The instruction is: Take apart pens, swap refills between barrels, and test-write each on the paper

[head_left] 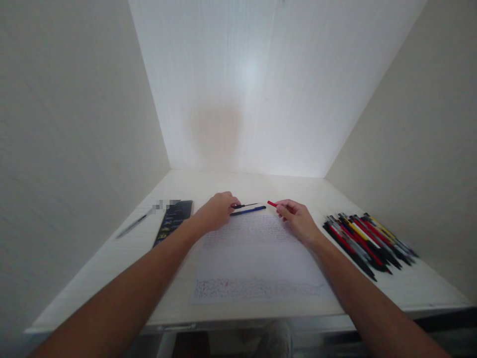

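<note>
My left hand (220, 211) is closed on a black pen (242, 205) whose thin tip points right; a bit of red shows at its fingers. Just below lies a blue pen (249, 211) with a black end, partly covered by the same hand. Between the thumb and fingers of my right hand (296, 219) is a short red piece, seemingly a pen cap (272, 203), aimed left toward the black pen's tip with a gap between them. Beneath both hands spreads a paper sheet (257, 263) with lines of handwriting and a speckled, scribbled band near its lower edge.
On the right lies a pile of pens (365, 241) in black, red, yellow and grey. A dark phone-like slab (174, 219) sits beside my left forearm, with a clear pen (132, 225) farther left. Pale panels (246, 89) enclose the desk (179, 313) on three sides.
</note>
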Available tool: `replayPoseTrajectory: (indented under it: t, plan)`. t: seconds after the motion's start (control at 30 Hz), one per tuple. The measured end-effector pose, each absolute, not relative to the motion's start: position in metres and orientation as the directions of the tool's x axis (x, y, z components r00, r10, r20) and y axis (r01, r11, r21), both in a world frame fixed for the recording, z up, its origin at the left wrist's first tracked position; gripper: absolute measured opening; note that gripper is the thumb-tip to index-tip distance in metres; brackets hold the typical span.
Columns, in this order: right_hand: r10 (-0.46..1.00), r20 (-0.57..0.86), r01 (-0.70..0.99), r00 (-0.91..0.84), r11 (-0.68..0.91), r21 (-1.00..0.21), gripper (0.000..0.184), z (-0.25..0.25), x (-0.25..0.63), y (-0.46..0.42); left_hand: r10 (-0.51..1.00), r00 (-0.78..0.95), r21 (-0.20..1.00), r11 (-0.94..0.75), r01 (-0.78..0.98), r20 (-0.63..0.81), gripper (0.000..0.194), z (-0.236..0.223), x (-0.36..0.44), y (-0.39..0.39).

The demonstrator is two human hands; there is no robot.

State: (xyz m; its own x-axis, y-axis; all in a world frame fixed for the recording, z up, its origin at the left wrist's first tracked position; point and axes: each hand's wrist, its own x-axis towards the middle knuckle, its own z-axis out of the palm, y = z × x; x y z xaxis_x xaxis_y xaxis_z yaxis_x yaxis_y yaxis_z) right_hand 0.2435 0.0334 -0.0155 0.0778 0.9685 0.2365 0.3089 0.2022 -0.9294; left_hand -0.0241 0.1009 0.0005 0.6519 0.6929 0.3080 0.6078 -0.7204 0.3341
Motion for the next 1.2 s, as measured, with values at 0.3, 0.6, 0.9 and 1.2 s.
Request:
replayPoseTrajectory:
  t: [0.3,0.6,0.9,1.2]
  plan:
    - [0.950,0.311,0.479,0.034,0.258,-0.839,0.019,-0.011,0.238,0.030,0.704,0.658,0.409,-0.702,0.583,0.269,0.030,0.004,-0.021,0.094]
    - [0.959,0.282,0.456,-0.006,0.254,-0.853,0.018,-0.005,0.234,0.024,0.673,0.687,0.355,-0.735,0.578,0.274,0.033,-0.001,-0.021,0.098]
    - [0.941,0.329,0.510,-0.082,0.323,-0.797,0.017,-0.008,0.233,0.023,0.624,0.690,0.367,-0.778,0.510,0.366,0.031,0.006,-0.014,0.082]
    - [0.922,0.386,0.506,-0.046,0.354,-0.787,0.014,-0.006,0.236,0.024,0.894,0.378,0.923,-0.332,0.196,0.242,0.016,0.004,0.000,0.074]
